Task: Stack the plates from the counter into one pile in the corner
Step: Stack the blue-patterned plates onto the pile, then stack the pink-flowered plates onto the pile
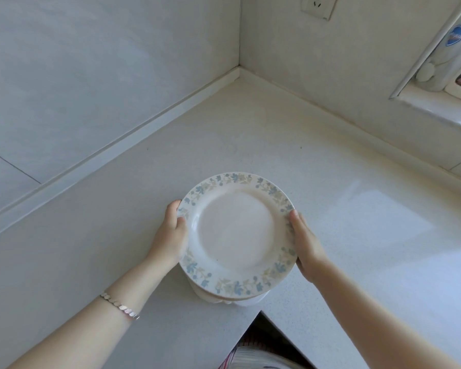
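A pile of plates is held over the near part of the white counter. The top plate is white with a blue and beige flower border. Rims of more plates show below its near edge. My left hand grips the pile's left side, thumb on the top rim. My right hand grips the right side the same way. The corner where the two walls meet lies beyond the pile. I cannot tell whether the pile rests on the counter or is lifted.
Tiled walls rise on the left and at the back. A wall socket sits high on the back wall. A window sill with bottles is at the upper right. The counter's inner edge lies right below the pile.
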The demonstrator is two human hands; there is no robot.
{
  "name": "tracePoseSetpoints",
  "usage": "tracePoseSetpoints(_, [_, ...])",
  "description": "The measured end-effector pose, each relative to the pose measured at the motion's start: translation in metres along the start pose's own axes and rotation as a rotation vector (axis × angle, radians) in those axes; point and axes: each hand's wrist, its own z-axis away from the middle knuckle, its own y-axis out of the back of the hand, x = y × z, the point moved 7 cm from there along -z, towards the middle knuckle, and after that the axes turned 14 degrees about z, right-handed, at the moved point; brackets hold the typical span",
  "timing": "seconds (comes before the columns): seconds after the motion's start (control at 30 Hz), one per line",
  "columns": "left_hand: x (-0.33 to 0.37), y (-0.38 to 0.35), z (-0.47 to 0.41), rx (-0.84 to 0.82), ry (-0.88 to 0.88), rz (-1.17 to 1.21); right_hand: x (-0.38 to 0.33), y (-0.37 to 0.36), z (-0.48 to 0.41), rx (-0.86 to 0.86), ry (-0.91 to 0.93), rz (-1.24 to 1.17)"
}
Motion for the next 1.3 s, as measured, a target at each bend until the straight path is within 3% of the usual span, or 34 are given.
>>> tracePoseSetpoints(0.07, [0.020, -0.004, -0.002, 0.029, -0.071, -0.344, 0.003, 0.005, 0.000, 0.008, -0.031, 0.031])
tracePoseSetpoints(0.13, [0.053, -0.022, 0.002, 0.048, -0.330, -0.527, 0.008, 0.018, 0.003, 0.021, -0.060, 0.015])
tracePoseSetpoints(0.2, [0.078, -0.057, 0.007, -0.023, -0.534, -0.538, 0.013, 0.041, 0.010, 0.083, -0.088, -0.003])
tracePoseSetpoints(0.33, [0.108, -0.157, 0.025, -0.329, -0.630, -0.508, 0.036, 0.106, 0.037, 0.255, -0.204, 0.004])
tracePoseSetpoints(0.5, [0.085, -0.308, 0.072, -0.862, -0.203, -0.389, 0.075, 0.198, 0.095, 0.421, -0.306, -0.078])
tracePoseSetpoints(0.7, [0.050, -0.438, 0.156, -1.070, -0.044, -0.522, 0.148, 0.321, 0.182, 0.669, -0.369, -0.238])
tracePoseSetpoints(0.83, [0.020, -0.519, 0.204, -1.060, 0.093, -0.521, 0.200, 0.397, 0.229, 0.775, -0.421, -0.294])
tracePoseSetpoints(0.93, [-0.003, -0.572, 0.225, -0.939, 0.277, -0.397, 0.229, 0.447, 0.251, 0.800, -0.455, -0.288])
tracePoseSetpoints(1.0, [-0.015, -0.599, 0.230, -0.794, 0.412, -0.233, 0.248, 0.477, 0.258, 0.807, -0.477, -0.289])
tracePoseSetpoints(1.13, [-0.030, -0.645, 0.239, -0.665, 0.663, 0.222, 0.276, 0.520, 0.261, 0.814, -0.494, -0.387])
tracePoseSetpoints(1.3, [-0.029, -0.657, 0.232, -0.453, 0.645, 0.302, 0.281, 0.545, 0.228, 0.751, -0.333, -1.049])
